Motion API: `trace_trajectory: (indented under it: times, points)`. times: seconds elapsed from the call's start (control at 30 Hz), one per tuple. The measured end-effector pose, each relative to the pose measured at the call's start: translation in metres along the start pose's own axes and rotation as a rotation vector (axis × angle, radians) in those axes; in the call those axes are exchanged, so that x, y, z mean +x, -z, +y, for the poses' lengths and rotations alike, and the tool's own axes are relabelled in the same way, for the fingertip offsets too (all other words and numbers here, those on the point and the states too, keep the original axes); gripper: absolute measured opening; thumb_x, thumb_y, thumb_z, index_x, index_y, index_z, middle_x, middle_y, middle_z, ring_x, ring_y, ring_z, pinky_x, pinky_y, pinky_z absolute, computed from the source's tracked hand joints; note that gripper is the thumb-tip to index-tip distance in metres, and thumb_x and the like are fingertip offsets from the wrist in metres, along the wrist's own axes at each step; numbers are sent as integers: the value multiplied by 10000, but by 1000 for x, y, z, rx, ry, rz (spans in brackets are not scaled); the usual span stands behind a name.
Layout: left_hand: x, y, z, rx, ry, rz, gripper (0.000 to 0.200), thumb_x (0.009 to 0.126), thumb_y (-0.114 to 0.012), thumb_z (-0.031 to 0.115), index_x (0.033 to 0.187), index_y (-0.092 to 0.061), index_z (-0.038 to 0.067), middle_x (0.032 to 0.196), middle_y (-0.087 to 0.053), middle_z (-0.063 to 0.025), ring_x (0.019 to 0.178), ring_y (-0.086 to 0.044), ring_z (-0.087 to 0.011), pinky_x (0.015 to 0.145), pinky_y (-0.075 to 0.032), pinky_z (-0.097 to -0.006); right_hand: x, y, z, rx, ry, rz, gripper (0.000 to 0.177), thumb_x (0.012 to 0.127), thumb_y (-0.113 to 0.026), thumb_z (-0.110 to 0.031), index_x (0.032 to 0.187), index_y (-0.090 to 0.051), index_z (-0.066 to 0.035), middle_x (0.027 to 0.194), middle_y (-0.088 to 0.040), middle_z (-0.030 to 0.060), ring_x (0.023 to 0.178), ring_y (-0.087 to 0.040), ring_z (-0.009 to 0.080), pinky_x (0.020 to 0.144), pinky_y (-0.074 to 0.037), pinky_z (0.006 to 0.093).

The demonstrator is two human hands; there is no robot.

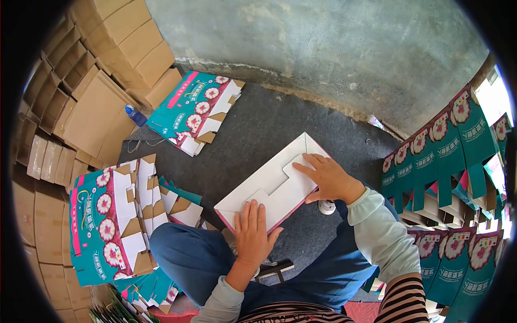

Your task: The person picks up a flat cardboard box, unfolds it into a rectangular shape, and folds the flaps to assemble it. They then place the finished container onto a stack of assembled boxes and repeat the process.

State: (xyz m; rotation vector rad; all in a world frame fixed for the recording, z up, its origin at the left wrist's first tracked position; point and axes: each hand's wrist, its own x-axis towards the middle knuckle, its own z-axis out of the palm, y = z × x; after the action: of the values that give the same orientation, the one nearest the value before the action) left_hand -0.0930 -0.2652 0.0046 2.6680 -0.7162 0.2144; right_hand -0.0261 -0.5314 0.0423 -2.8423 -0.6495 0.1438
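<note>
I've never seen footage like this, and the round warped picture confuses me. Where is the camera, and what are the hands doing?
There is no machine here: a person wears one camera on the head, looking down at their own hands; the wide lens bends the edges. The left hand and right hand lie flat, fingers spread, on a white folded carton in front of the person's lap. Nothing is gripped. On the dark floor lie stacks of flat teal printed cartons, with brown cardboard on the left and folded-up teal boxes on the right.
</note>
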Motion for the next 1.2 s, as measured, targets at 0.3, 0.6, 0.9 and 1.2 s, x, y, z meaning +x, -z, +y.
trace_trajectory:
  times: [0.3,0.6,0.9,1.2]
  points:
    - [-1,-11,-2,20,-31,-55,680,785,-678,339,1272,-445,-75,1339,-428,-261,1262,-398,-393,1074,-269,-484,3,-9,1,-91,-16,-97,911,555,-857,-340,1355,-448,-190,1395,-405,128,1300,-355,363,974,-414,441]
    - [3,-13,-9,-10,-108,-118,595,803,-655,321,1207,-485,-81,1268,-492,-261,1191,-457,-388,1039,-315,-473,12,-10,0,-198,-50,-236,801,552,-834,-425,1267,-542,-214,1315,-482,90,1299,-337,358,899,-454,464]
    - [1,-6,-4,-70,-114,-17,552,763,-694,282,1175,-514,-38,1250,-492,-237,1135,-479,-390,976,-369,-463,3,-14,6,-80,-22,-152,783,602,-812,-418,1279,-525,-148,1399,-408,137,1298,-350,372,1010,-375,441]
    - [8,21,-44,-106,196,341,649,826,-650,275,1322,-370,-37,1387,-325,-288,1274,-345,-420,1037,-275,-493,0,3,39,187,-421,176,617,846,-601,-387,1320,-447,-23,1352,-442,211,1224,-445,377,1013,-377,428]
